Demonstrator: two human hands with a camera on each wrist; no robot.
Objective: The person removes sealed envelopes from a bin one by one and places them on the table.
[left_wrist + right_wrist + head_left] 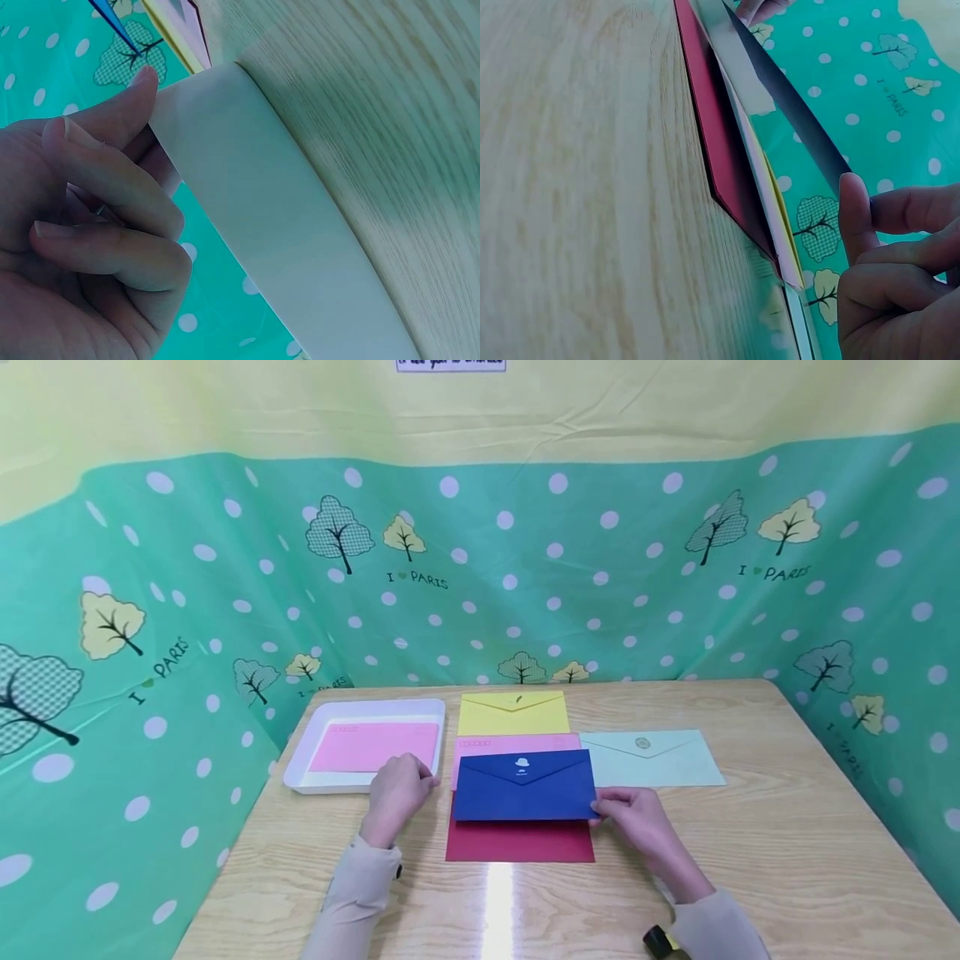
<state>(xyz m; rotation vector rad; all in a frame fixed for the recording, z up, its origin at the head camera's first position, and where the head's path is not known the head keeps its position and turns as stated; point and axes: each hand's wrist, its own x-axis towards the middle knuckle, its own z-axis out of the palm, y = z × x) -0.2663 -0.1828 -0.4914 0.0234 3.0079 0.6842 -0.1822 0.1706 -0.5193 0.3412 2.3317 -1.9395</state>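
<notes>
In the head view, my right hand (pixel 637 818) pinches the lower right corner of a dark blue envelope (pixel 525 793) with a white hat print. The right wrist view shows the blue envelope (pixel 787 94) raised above the others, its edge between thumb and finger. My left hand (pixel 399 789) is at the front right corner of a white tray (pixel 300 777), its fingers loosely curled. In the left wrist view nothing shows between those fingers, which overlap the tray wall (pixel 240 202); contact is unclear. A pink envelope (pixel 375 747) lies in the tray.
Beneath the blue envelope lies a red envelope (pixel 517 843), partly covered. Behind are another pink envelope (pixel 517 742) and a yellow one (pixel 495 718). To the right lies a pale green envelope (pixel 652 764). A patterned green cloth (pixel 540 577) hangs behind the wooden table (pixel 787 843).
</notes>
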